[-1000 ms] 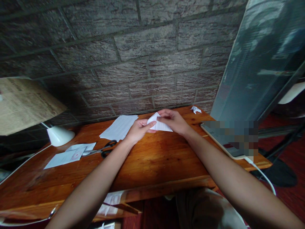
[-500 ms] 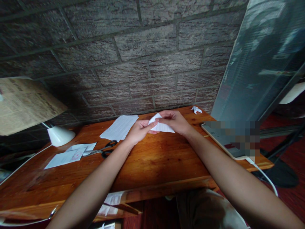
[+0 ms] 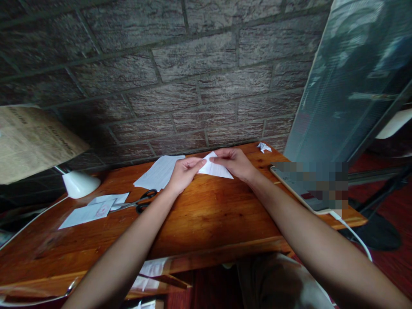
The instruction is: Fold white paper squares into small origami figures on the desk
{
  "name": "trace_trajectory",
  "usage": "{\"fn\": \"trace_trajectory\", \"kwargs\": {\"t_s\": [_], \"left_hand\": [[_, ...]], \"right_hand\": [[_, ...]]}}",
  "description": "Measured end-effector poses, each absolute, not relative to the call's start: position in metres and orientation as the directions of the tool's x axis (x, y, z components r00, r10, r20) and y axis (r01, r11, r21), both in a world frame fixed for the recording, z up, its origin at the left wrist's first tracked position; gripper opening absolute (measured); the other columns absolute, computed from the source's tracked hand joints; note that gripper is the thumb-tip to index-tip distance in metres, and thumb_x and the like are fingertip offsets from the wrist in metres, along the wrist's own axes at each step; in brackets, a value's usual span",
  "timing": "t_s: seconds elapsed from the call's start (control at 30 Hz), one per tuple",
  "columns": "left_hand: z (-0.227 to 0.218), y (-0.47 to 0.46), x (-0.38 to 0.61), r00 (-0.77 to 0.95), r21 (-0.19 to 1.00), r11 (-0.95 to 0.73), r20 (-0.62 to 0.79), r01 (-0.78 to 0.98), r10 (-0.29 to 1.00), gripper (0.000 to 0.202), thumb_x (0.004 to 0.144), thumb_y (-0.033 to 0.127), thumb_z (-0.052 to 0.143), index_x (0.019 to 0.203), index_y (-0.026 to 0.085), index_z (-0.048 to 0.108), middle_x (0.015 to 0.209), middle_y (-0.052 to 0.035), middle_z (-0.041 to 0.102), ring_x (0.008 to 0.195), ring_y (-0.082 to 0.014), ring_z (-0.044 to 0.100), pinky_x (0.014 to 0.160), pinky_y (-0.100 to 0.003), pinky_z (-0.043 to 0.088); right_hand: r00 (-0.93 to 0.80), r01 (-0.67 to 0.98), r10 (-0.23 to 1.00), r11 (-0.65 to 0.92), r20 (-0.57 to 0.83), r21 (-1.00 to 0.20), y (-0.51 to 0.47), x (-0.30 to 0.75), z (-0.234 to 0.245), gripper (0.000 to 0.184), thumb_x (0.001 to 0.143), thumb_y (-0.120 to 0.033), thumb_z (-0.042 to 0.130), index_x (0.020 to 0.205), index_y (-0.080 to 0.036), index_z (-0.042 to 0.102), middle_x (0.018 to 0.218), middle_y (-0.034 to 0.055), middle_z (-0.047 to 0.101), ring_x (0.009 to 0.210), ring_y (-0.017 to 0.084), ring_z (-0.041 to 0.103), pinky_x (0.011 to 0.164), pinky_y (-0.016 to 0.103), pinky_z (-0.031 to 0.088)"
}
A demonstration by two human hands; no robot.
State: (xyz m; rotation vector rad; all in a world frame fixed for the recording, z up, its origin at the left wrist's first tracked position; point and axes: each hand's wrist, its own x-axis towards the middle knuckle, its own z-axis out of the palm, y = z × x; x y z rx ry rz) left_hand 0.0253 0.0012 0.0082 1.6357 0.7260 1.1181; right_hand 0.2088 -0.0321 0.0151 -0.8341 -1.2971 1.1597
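A small folded piece of white paper, roughly triangular, is held just above the desk between my two hands. My left hand pinches its left edge between thumb and fingers. On the upper right side, my right hand grips the same paper, its thumb lying across the front and its fingers behind. The paper's back is hidden by my fingers. Just left of my left hand lies a stack of white sheets, partly covered by that hand.
Black-handled scissors rest by paper pieces on the wooden desk. A lamp stands left. A folded paper figure sits at the back right, near a tablet with a white cable. A brick wall rises behind.
My left hand has shifted slightly, its fingers now drawn together at the paper's left edge instead of reaching beneath it. My right hand keeps nearly the same hold.
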Motion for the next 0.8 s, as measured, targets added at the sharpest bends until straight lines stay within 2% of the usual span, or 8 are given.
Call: {"fn": "trace_trajectory", "kwargs": {"t_s": [0.27, 0.43, 0.57, 0.67, 0.8], "left_hand": [[0.0042, 0.0029, 0.0254, 0.370, 0.945, -0.317, 0.324, -0.081, 0.871, 0.035, 0.068, 0.048, 0.077, 0.078, 0.014, 0.073, 0.066, -0.0003, 0.068, 0.056, -0.0100, 0.054, 0.055, -0.022, 0.040], [0.0029, 0.0038, 0.0266, 0.401, 0.952, -0.279, 0.305, -0.124, 0.864, 0.037, 0.073, 0.051, 0.071, 0.069, 0.015, 0.068, 0.062, 0.0015, 0.062, 0.056, -0.0101, 0.052, 0.058, -0.023, 0.043], [0.0057, 0.0005, 0.0259, 0.391, 0.904, -0.427, 0.387, 0.016, 0.835, 0.043, 0.080, 0.055, 0.063, 0.061, 0.016, 0.062, 0.054, 0.0027, 0.054, 0.051, -0.0086, 0.045, 0.052, -0.022, 0.036], [0.0078, -0.0022, 0.0264, 0.381, 0.877, -0.478, 0.427, 0.047, 0.820, 0.040, 0.079, 0.054, 0.065, 0.066, 0.015, 0.064, 0.056, 0.0026, 0.057, 0.053, -0.0089, 0.047, 0.052, -0.021, 0.035], [0.0074, -0.0016, 0.0276, 0.397, 0.904, -0.427, 0.397, -0.014, 0.827, 0.039, 0.073, 0.053, 0.071, 0.081, 0.015, 0.070, 0.068, -0.0004, 0.067, 0.060, -0.0116, 0.055, 0.058, -0.023, 0.040]], "right_hand": [[-0.110, -0.160, 0.948, 0.279, 0.298, -0.947, -0.0333, 0.2071, 0.0143, 0.035, 0.063, -0.039, 0.082, 0.086, -0.014, 0.075, 0.076, 0.0044, 0.073, 0.065, 0.015, 0.064, 0.063, 0.027, 0.047], [-0.100, -0.168, 0.952, 0.272, 0.291, -0.948, -0.0347, 0.2040, 0.0162, 0.033, 0.062, -0.038, 0.082, 0.084, -0.014, 0.075, 0.075, 0.0030, 0.073, 0.060, 0.013, 0.061, 0.059, 0.025, 0.045], [-0.091, -0.178, 0.959, 0.249, 0.268, -0.952, -0.0350, 0.2034, 0.0161, 0.032, 0.060, -0.036, 0.083, 0.082, -0.015, 0.075, 0.073, 0.0025, 0.072, 0.059, 0.012, 0.061, 0.058, 0.025, 0.045], [-0.102, -0.195, 0.962, 0.230, 0.253, -0.953, -0.0342, 0.2035, 0.0144, 0.032, 0.059, -0.035, 0.084, 0.082, -0.015, 0.075, 0.075, 0.0029, 0.073, 0.061, 0.013, 0.062, 0.060, 0.025, 0.046], [-0.116, -0.188, 0.960, 0.232, 0.256, -0.954, -0.0343, 0.2017, 0.0127, 0.033, 0.061, -0.039, 0.082, 0.083, -0.015, 0.074, 0.077, 0.0024, 0.073, 0.062, 0.012, 0.060, 0.060, 0.025, 0.045]]}}
